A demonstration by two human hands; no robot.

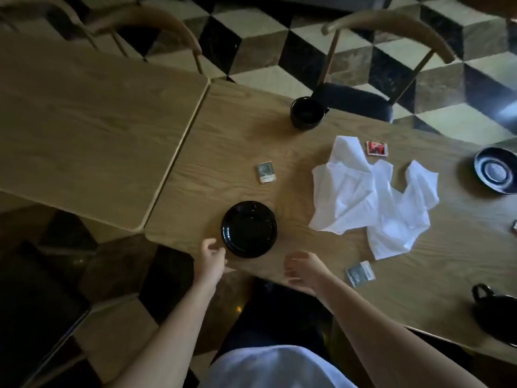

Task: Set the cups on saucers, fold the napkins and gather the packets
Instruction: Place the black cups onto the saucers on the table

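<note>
At the near edge of the wooden table (229,141), both hands hover empty with fingers loosely curled and apart, grasping nothing. The left hand (211,258) sits just left of a black saucer (249,229), its fingertips close to the rim; whether they touch cannot be told. The right hand (303,271) lies over the table edge, just right of that saucer.

Two saucers show: the near one, and a second saucer (496,170) at the far right, cut by the frame edge. Neither carries a cup. Two black cups show as well: one cup (306,113) stands upright at the far side with its handle pointing right, and another cup (498,312) sits at the lower right, partly out of view, its handle pointing left and away.

The white napkins (372,196) lie crumpled and unfolded in an overlapping heap at the table's middle, the heap's long axis running from far left to near right; it seems to be two, though the count is unsure.

Three packets are clear: a grey packet (265,172) left of the napkins, long axis running away from the person; a red packet (377,149) just beyond the heap; another grey packet (360,273) near the right hand, lying slantwise. A scrap at the right edge is too cut off to name.
</note>
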